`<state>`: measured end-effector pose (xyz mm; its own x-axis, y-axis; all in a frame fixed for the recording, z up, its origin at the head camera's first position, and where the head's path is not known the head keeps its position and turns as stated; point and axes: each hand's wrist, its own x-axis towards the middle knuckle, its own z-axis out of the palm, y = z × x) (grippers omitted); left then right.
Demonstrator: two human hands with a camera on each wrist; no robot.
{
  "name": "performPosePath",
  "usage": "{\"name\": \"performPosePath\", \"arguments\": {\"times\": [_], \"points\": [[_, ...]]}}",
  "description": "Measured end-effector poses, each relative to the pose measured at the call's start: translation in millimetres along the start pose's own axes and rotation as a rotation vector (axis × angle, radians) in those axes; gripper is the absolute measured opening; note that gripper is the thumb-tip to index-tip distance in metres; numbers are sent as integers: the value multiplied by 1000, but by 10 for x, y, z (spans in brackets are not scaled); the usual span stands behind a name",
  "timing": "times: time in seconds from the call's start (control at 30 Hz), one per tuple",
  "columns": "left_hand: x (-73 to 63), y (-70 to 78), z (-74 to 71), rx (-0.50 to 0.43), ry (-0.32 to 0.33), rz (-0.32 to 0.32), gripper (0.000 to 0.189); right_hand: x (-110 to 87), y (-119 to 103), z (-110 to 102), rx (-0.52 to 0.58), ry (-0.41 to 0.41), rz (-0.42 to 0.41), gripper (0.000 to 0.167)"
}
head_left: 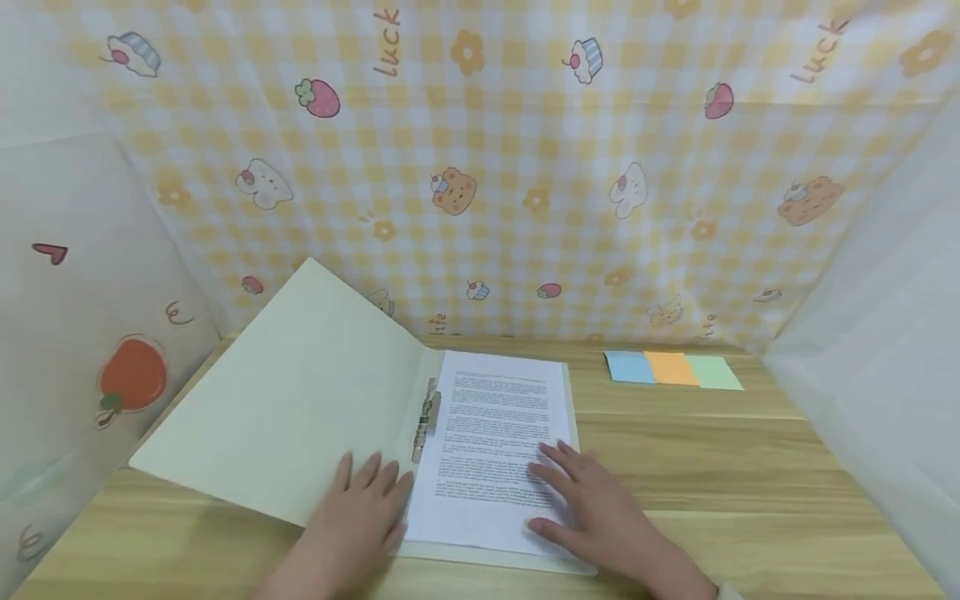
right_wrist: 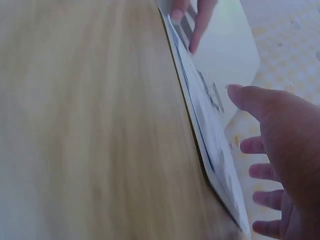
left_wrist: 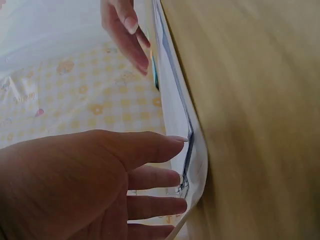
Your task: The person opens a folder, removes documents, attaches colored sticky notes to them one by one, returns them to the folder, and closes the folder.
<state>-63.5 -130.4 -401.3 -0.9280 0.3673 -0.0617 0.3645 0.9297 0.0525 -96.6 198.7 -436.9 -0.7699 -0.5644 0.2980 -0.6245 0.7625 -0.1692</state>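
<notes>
A cream file folder point(head_left: 285, 400) lies open, its cover spread to the left and its lower edge casting a shadow on the table. Printed sheets point(head_left: 495, 433) lie in the right half, beside a metal clip point(head_left: 426, 421) along the spine. My left hand point(head_left: 356, 521) is at the lower part of the cover by the spine, fingers extended. In the left wrist view the thumb point(left_wrist: 155, 147) is right at the sheets' edge. My right hand point(head_left: 592, 512) hovers over the sheets' lower right edge, fingers spread and relaxed, holding nothing.
Blue, orange and green sticky notes point(head_left: 671, 369) lie in a row at the back right of the wooden table point(head_left: 712, 467). A yellow checked cloth point(head_left: 510, 133) hangs behind the table, with pale sheets at both sides.
</notes>
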Motion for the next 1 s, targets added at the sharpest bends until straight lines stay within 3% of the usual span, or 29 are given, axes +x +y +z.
{"name": "performPosePath", "arguments": {"times": [0.2,0.37,0.73,1.0], "points": [[-64,28,82,-12,-4,-41,53,112,-316,55,75,-146,35,77],[-81,41,120,-16,14,-54,54,195,-443,164,83,-253,21,86],[-128,15,176,18,47,-61,56,188,-429,259,71,-271,19,70],[-148,-82,158,22,20,-57,59,115,-305,196,77,-268,44,62]]}}
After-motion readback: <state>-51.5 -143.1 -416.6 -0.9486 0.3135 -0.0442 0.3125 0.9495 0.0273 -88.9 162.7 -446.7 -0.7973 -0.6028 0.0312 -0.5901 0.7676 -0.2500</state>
